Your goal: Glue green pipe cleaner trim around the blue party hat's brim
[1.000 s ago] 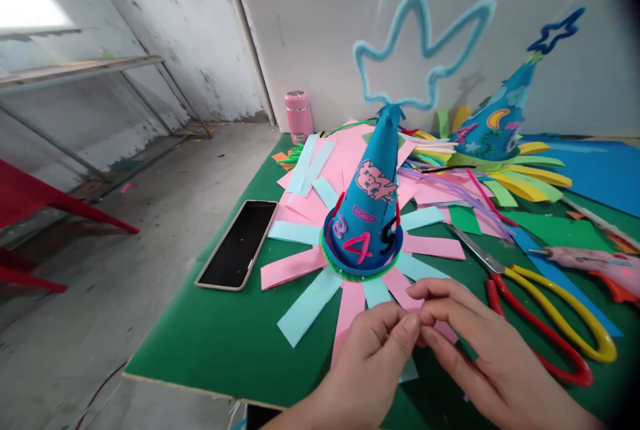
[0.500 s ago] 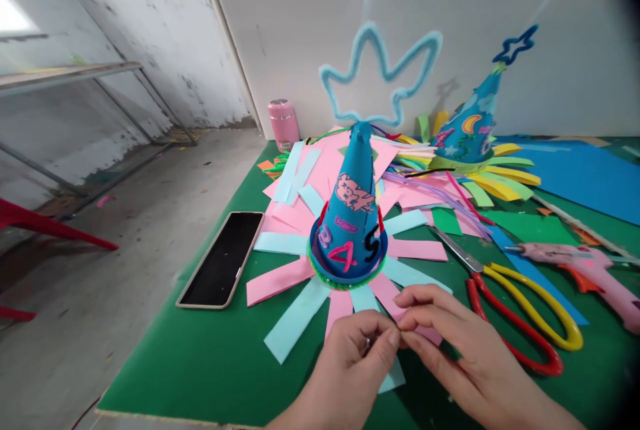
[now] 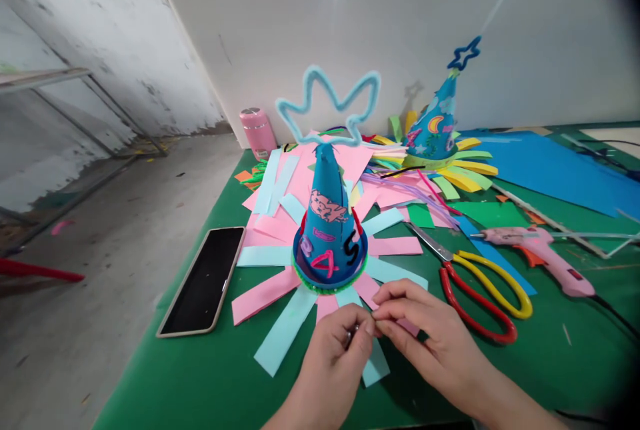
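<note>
Just in front of a blue cone hat [image 3: 327, 217], my left hand [image 3: 340, 350] and my right hand [image 3: 425, 330] meet fingertip to fingertip. Both are closed in a pinch, and whatever sits between them is too small to make out. Pink and light-blue paper strips fan out from the hat's brim; one light-blue strip [image 3: 375, 367] shows beneath my hands. Pink, black and purple shapes decorate the cone, and a fuzzy light-blue wire outline [image 3: 327, 93] rises from its tip.
Scissors [image 3: 470, 277] with red and yellow handles and a pink glue gun [image 3: 540, 250] lie to the right. A phone [image 3: 203, 283] rests at the left. Behind stand a pink flask [image 3: 259, 133] and a second decorated cone hat [image 3: 435, 125], near blue sheets [image 3: 555, 170].
The view has shifted, so the table's contents appear further left and more of its right side shows. My hands stay pinched together in front of the hat.
</note>
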